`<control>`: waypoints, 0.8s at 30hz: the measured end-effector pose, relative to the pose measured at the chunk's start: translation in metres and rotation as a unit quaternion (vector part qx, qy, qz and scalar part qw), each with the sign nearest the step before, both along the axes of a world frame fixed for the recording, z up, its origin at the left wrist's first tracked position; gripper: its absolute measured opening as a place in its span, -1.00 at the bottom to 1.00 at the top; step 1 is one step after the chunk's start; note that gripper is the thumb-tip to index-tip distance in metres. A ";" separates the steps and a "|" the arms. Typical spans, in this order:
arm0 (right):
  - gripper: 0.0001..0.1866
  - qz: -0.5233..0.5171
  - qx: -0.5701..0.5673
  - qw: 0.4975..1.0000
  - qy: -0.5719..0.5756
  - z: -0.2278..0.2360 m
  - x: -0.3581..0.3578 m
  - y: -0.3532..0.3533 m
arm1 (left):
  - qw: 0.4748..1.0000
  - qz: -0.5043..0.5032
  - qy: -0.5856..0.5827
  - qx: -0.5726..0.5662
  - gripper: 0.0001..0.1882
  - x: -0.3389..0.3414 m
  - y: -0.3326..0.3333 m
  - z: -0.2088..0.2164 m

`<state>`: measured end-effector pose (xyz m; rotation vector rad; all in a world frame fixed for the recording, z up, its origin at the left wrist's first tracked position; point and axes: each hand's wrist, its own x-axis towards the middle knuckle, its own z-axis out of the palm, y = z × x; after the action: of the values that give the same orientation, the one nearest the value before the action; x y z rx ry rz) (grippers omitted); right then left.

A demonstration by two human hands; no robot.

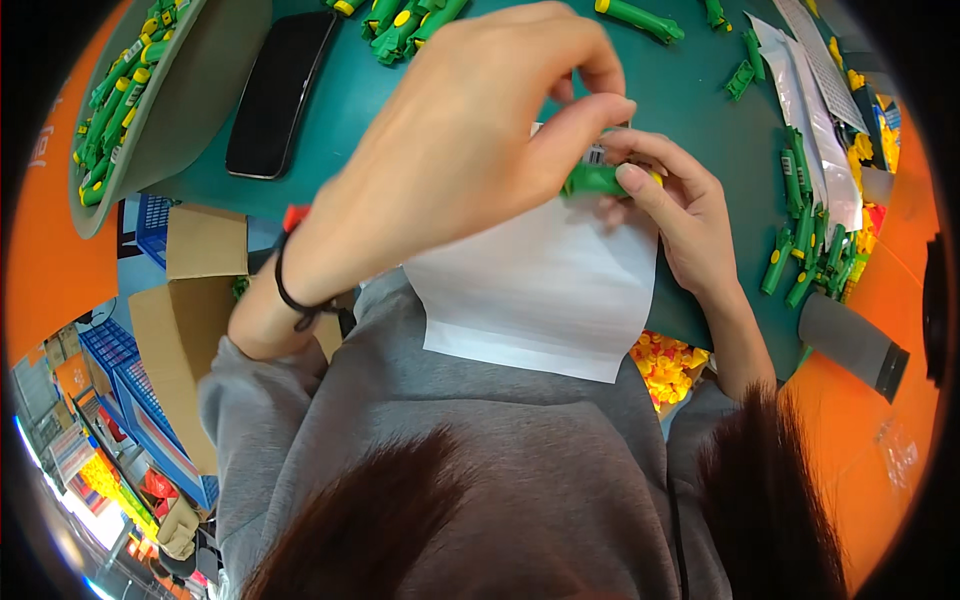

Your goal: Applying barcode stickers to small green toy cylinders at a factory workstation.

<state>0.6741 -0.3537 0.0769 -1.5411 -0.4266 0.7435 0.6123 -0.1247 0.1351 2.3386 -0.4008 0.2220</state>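
In my right hand (690, 205), thumb and fingers are closed on a small green tube (598, 181) with a yellow end; motion smears it a little. Above and partly in front of it is my left hand (500, 105), its thumb and forefinger pinched together. What the pinch holds, if anything, cannot be made out. A small white barcode label (596, 155) shows between the two hands, beside the tube. Below them, a white sheet (540, 285) hangs past the table's near edge over my lap; its upper part is hidden by my left hand.
A grey-green bin (205, 95) of green tubes stands left, beside a black phone (280, 95) on the green table (680, 85). More green tubes (410, 25) lie at the back and right (800, 245), near plastic bags (805, 110). Cardboard (165, 340) and blue crates are lower left.
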 end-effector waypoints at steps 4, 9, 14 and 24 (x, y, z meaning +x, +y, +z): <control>-0.66 0.002 0.056 0.998 -0.025 -0.012 0.002 0.003 | 0.967 0.098 -0.024 -0.236 -0.87 -0.019 -0.013 -0.034; -0.68 0.000 0.084 0.995 -0.059 -0.011 -0.005 0.005 | 0.924 0.146 -0.009 -0.352 -0.89 -0.029 -0.022 -0.045; -0.67 -0.037 0.132 0.972 -0.190 -0.019 -0.005 0.006 | 0.941 0.196 -0.061 -0.268 -0.90 -0.031 -0.036 -0.052; -0.62 -0.052 0.145 0.958 -0.241 -0.020 -0.008 -0.001 | 0.941 0.200 -0.094 -0.256 -0.90 -0.030 -0.059 -0.057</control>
<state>0.6659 -0.3543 0.0565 -1.4432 -0.7739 0.2007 0.5828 -0.1834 0.0784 1.8606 0.0524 0.6656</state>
